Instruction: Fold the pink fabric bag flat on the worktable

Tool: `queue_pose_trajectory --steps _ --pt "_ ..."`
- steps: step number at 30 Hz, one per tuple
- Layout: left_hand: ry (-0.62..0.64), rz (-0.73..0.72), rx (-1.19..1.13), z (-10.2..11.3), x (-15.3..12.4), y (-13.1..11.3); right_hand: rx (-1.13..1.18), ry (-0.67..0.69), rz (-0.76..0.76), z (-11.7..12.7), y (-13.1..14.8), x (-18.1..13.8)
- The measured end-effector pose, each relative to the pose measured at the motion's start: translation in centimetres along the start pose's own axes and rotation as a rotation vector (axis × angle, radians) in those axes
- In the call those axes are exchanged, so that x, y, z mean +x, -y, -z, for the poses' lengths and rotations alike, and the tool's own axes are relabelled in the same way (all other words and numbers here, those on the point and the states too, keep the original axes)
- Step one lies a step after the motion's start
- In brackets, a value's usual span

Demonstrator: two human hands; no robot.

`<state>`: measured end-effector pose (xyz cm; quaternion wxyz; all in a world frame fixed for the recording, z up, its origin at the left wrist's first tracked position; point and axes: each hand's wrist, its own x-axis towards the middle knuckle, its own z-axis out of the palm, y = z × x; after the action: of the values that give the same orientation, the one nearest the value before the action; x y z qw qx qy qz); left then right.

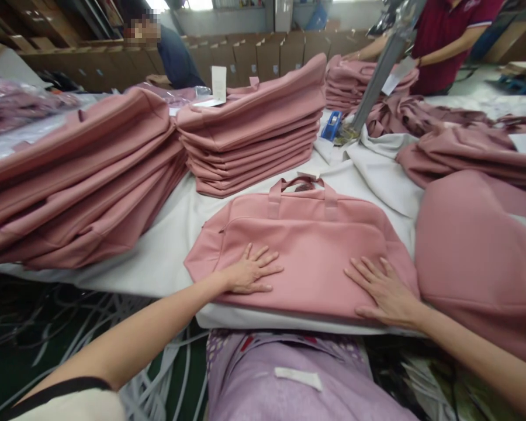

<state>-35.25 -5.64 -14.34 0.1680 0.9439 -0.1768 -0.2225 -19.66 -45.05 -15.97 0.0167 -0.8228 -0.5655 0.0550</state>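
A flat pink handbag (304,245) with two short handles lies on the white table (158,263) right in front of me, handles pointing away. My left hand (251,272) rests flat on the bag's near left part, fingers spread. On the bag's near right corner my right hand (383,289) lies flat too, fingers stretched out. Neither hand grips anything.
Stacks of the same pink bags stand at the left (74,175) and behind (254,134), and more pink bags lie at the right (477,245). A blue tape dispenser (332,126) sits beyond. Two other people work at the far side. Cables lie on the floor below.
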Motion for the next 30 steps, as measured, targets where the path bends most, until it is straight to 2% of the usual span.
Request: queue_pose_trajectory --steps 5,10,14,18,21,25,30 --pt "0.057 0.019 -0.043 1.1 0.5 -0.1 0.03 0.109 -0.054 -0.4 4.1 2.1" --pt "0.078 0.062 -0.09 2.1 -0.6 -1.9 -0.049 -0.04 -0.013 -2.9 5.1 2.5" --pt "-0.016 0.081 0.018 -0.2 -1.8 -2.9 -0.073 -0.138 0.003 -3.6 5.1 2.4" --pt "-0.077 0.102 0.106 -2.9 -1.9 -2.2 -0.083 -0.213 0.01 -3.7 5.2 2.3" --pt "-0.106 0.073 0.115 -3.0 -1.8 -2.1 -0.12 -0.278 0.106 -4.2 4.7 2.0" --pt "-0.164 0.072 0.236 -2.4 -2.1 -4.0 -0.199 -0.366 0.348 -5.2 4.4 1.8" --pt "-0.208 0.136 0.458 -3.4 -1.5 -6.2 -0.247 -0.451 0.332 -5.6 4.8 2.2"
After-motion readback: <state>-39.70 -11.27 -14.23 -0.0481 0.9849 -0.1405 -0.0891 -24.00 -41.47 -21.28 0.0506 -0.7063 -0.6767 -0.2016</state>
